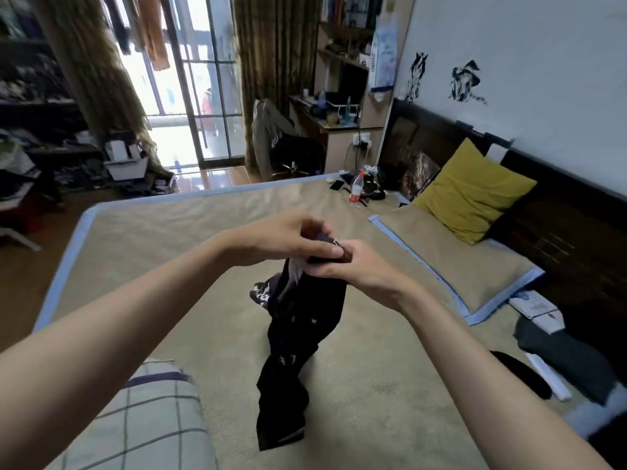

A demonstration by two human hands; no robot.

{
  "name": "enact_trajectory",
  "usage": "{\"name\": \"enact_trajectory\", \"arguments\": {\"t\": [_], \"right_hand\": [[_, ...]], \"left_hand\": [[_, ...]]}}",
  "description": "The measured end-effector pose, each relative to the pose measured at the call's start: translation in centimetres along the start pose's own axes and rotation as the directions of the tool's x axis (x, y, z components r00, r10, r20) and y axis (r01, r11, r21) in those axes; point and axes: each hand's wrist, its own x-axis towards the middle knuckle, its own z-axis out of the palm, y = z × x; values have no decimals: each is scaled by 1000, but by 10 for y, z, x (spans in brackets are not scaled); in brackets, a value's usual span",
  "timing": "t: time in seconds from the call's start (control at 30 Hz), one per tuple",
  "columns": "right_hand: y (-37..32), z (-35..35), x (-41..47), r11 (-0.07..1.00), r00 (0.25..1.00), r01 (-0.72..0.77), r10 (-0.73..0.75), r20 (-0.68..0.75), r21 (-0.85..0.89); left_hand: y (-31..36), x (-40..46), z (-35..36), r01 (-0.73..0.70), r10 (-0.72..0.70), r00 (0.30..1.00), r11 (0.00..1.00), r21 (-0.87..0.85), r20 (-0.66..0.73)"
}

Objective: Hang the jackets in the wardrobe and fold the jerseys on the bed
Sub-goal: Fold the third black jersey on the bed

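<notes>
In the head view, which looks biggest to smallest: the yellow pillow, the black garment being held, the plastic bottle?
1. Black garment, though nearest the camera.
2. Yellow pillow, not far behind in apparent size.
3. Plastic bottle, clearly smallest.

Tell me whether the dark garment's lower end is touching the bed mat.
Touching. The head view shows the dark garment, held up at its top by both hands, hanging down with its bottom end resting crumpled on the bed mat.

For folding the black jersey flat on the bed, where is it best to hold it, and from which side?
Hold the black jersey at its top edge, where both hands now pinch it close together, the left hand and the right hand. It hangs bunched, so probably slide them apart along that edge, gripping from above.
</notes>
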Motion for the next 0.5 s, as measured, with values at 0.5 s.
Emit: {"name": "enact_trajectory", "arguments": {"t": [0.5], "right_hand": [[-26, -52, -12, 967, 899, 122, -12, -438, 223]], "left_hand": [[-100, -75, -1, 136, -171, 984, 883, -450, -40]]}}
